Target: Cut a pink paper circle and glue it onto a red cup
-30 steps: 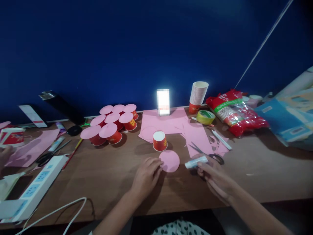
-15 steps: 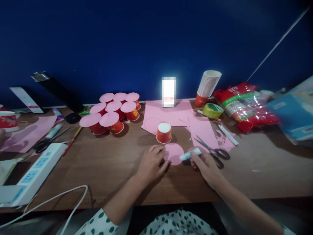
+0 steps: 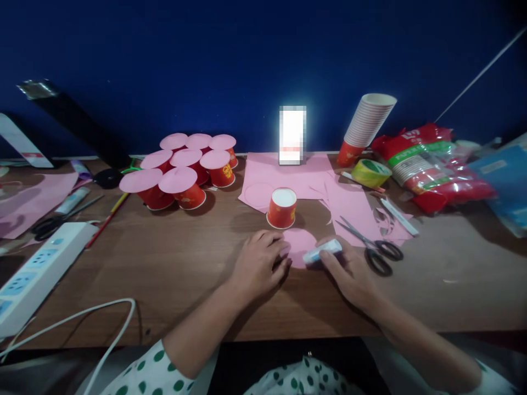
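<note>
A pink paper circle (image 3: 300, 242) lies on the wooden table (image 3: 173, 263), just in front of an upturned red paper cup (image 3: 282, 208). My left hand (image 3: 259, 264) rests on the circle's left edge, its fingers curled and pressing the paper down. My right hand (image 3: 349, 271) grips a white glue stick (image 3: 321, 252) whose tip touches the circle's right edge.
Several red cups topped with pink discs (image 3: 181, 170) stand at the back left. Pink sheets (image 3: 296, 181), scissors (image 3: 370, 248), a cup stack (image 3: 366, 127), green tape (image 3: 370, 173) and a red cup packet (image 3: 432, 167) lie right. A power strip (image 3: 37, 274) and cable (image 3: 102, 329) sit left.
My right hand has brought the glue stick left onto the pink circle. My left hand has closed in on the circle's left edge. The camera has tilted downward.
</note>
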`<state>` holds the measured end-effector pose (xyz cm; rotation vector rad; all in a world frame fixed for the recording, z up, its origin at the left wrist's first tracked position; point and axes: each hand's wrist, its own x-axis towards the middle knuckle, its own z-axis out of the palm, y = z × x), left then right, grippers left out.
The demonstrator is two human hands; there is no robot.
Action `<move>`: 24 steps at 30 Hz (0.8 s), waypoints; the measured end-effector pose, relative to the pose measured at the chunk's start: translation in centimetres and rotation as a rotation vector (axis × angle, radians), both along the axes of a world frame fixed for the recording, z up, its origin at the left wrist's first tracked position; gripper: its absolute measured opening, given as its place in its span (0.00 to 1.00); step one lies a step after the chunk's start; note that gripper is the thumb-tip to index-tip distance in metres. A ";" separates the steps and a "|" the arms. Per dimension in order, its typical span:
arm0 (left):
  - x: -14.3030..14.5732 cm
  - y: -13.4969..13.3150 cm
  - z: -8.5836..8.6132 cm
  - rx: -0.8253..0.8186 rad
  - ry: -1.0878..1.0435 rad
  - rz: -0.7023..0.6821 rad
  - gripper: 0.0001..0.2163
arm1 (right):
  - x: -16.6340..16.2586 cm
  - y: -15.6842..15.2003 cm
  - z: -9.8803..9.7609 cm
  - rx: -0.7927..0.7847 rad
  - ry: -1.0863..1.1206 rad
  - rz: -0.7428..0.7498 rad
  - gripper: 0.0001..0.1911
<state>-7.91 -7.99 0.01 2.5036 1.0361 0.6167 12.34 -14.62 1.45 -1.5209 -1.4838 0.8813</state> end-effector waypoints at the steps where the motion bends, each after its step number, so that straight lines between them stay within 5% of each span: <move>1: 0.0 0.0 0.0 -0.002 0.001 0.001 0.11 | 0.0 0.0 0.0 0.012 -0.043 0.015 0.11; 5: 0.0 -0.1 0.1 0.001 -0.001 0.001 0.10 | -0.1 0.4 0.6 0.071 -0.183 0.053 0.10; 17: 0.1 -0.3 0.1 0.039 0.001 0.012 0.10 | 0.4 1.4 1.1 0.080 -0.109 0.058 0.14; 24: 0.2 -0.3 -0.2 0.045 0.006 0.016 0.09 | -0.3 1.4 0.6 0.088 -0.326 0.135 0.09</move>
